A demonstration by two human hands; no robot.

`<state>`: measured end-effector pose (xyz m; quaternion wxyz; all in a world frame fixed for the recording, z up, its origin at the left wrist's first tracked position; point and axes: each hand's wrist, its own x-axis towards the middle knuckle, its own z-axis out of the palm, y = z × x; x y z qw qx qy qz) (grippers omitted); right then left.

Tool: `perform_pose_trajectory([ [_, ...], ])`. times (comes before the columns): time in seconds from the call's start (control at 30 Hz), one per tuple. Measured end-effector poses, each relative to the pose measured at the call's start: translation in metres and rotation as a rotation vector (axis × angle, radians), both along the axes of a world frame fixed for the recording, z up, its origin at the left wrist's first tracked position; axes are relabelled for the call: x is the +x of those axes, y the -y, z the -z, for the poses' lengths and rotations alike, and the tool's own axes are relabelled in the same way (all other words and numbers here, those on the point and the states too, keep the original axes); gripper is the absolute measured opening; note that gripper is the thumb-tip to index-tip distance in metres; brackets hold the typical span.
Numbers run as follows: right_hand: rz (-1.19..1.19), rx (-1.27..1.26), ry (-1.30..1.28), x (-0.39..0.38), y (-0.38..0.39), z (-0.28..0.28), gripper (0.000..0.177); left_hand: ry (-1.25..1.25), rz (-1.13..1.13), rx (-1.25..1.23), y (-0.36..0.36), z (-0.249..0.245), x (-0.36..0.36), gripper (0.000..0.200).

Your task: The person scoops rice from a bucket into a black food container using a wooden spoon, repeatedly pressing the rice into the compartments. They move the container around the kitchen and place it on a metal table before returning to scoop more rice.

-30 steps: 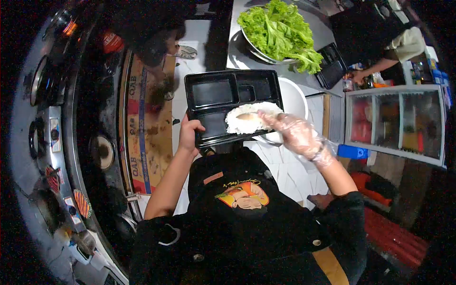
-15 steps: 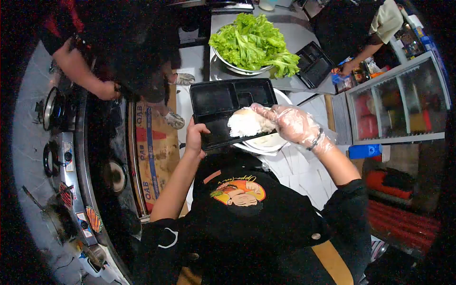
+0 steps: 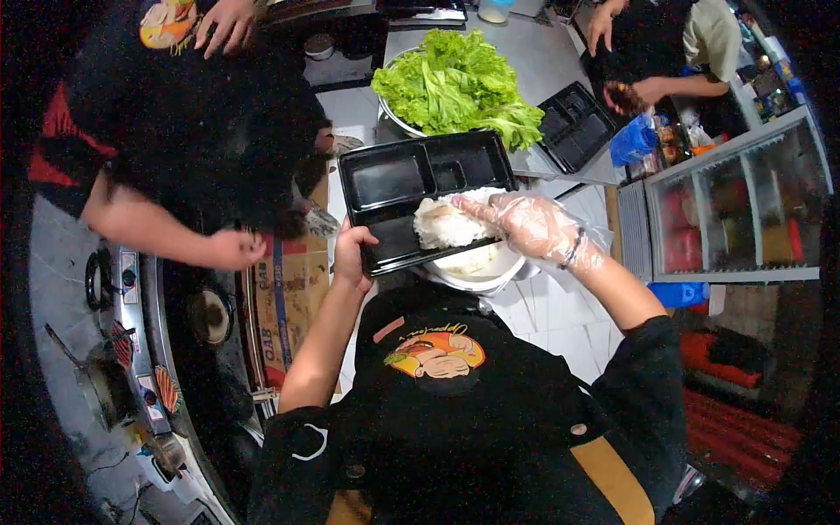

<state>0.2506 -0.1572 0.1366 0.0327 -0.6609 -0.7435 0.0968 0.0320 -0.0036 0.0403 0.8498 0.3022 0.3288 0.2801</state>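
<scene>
My left hand (image 3: 353, 252) grips the near left corner of a black compartment tray (image 3: 381, 229), thumb over the rim. The tray is tilted slightly. In its near right compartment lies a lump of white rice (image 3: 444, 226). My right hand (image 3: 535, 229), in a clear plastic glove, is closed against the right side of the rice, with a finger stretched over the top. Its other fingers are partly hidden. Below the tray is a white tub (image 3: 490, 273), mostly covered by the tray.
Beyond the tray, a bowl of green lettuce (image 3: 459, 87) stands on a grey table beside more black trays (image 3: 577, 127). One co-worker's arm (image 3: 166, 229) reaches in at left, near the stoves; another person's hand (image 3: 639, 92) is at upper right. A glass-front fridge (image 3: 735, 201) stands to the right.
My gloved hand and the rice have shifted slightly left, and the tray a little toward the upper left. The co-worker at left has moved nearer. The person at right has drawn a hand back.
</scene>
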Motion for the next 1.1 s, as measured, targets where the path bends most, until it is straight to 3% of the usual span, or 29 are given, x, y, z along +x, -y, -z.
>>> perform_pose_trajectory([
  [0.07,0.017,0.04,-0.032,0.007,0.002,-0.004,0.051,-0.007,-0.02,0.009,0.002,-0.001,0.005,0.048],
  [0.1,0.085,0.024,-0.198,0.011,0.005,-0.012,0.053,-0.021,-0.035,0.007,0.006,0.001,0.003,0.047],
  [0.13,0.095,0.054,-0.065,0.011,0.011,-0.026,0.054,-0.024,-0.039,0.009,0.006,0.006,0.002,0.047],
  [0.2,0.01,0.115,-0.033,0.014,0.025,-0.021,0.065,-0.035,-0.032,-0.083,0.005,0.016,-0.001,0.044],
  [0.33,0.004,0.01,-0.055,0.031,0.038,-0.008,0.067,0.037,-0.027,-0.096,0.009,0.009,0.007,0.043],
  [0.4,0.022,0.184,-0.158,0.036,0.045,-0.019,0.069,0.021,0.011,-0.156,0.008,0.015,0.005,0.042],
  [0.43,0.118,0.079,-0.068,0.039,0.049,-0.032,0.071,0.02,0.015,-0.151,0.007,0.016,0.006,0.042],
  [0.5,0.085,0.067,-0.036,0.051,0.059,-0.036,0.072,-0.008,-0.03,-0.095,0.008,0.018,0.007,0.028],
  [0.63,0.05,-0.019,0.015,0.05,0.067,-0.031,0.073,-0.044,-0.007,-0.105,0.012,-0.006,0.008,0.026],
  [0.87,0.115,0.15,0.02,0.059,0.078,-0.026,0.069,-0.029,0.07,-0.129,0.012,-0.008,0.011,0.022],
  [1.03,0.087,-0.038,0.036,0.047,0.068,-0.018,0.074,-0.063,0.084,-0.211,0.009,-0.014,0.012,0.021],
  [1.1,0.135,0.024,0.037,0.049,0.07,-0.021,0.073,-0.092,0.07,-0.196,0.009,-0.017,0.012,0.02],
])
